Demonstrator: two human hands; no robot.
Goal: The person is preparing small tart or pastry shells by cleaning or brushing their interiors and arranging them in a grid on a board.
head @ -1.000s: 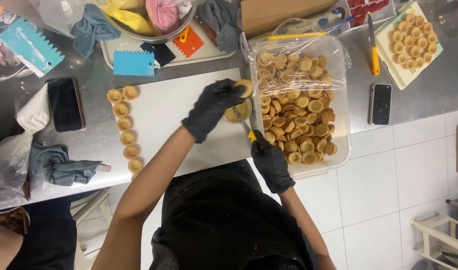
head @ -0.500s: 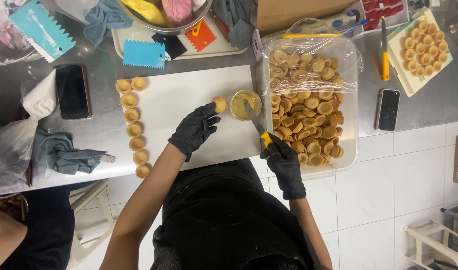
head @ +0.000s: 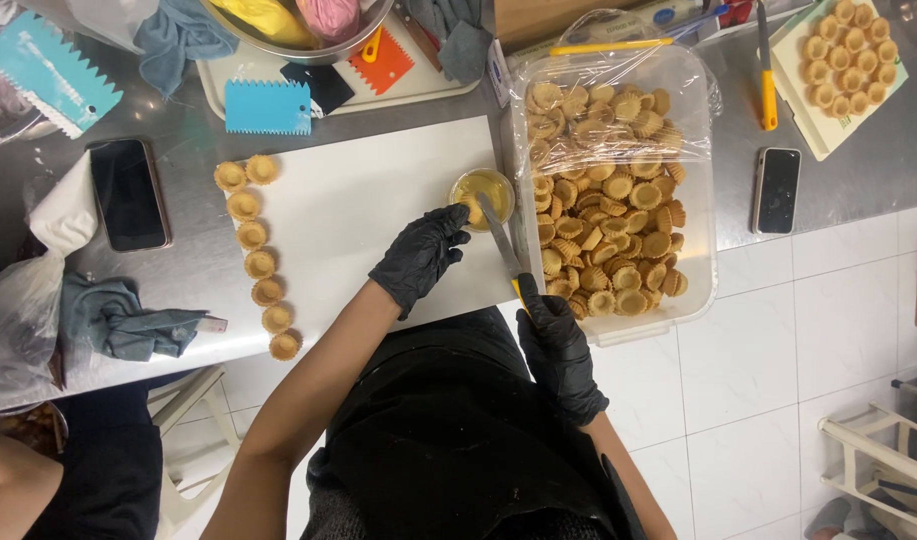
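A small round bowl of yellow filling [head: 483,186] sits at the right edge of my white cutting board [head: 358,200], just left of a big clear plastic tub of empty tart shells [head: 618,190]. My left hand [head: 420,255], in a black glove, lies just below and left of the bowl, its fingers curled around a small tart shell [head: 470,211] right at the bowl's near rim. I can see only a sliver of that shell, so the exact grip is hard to make out. My right hand [head: 553,335], also gloved in black, is closed around the yellow handle of a palette knife [head: 500,240], whose blade slants up and left so the tip reaches the bowl. A column of tart shells [head: 256,255] lines the board's left edge, well apart from both hands, on the steel surface [head: 193,150].
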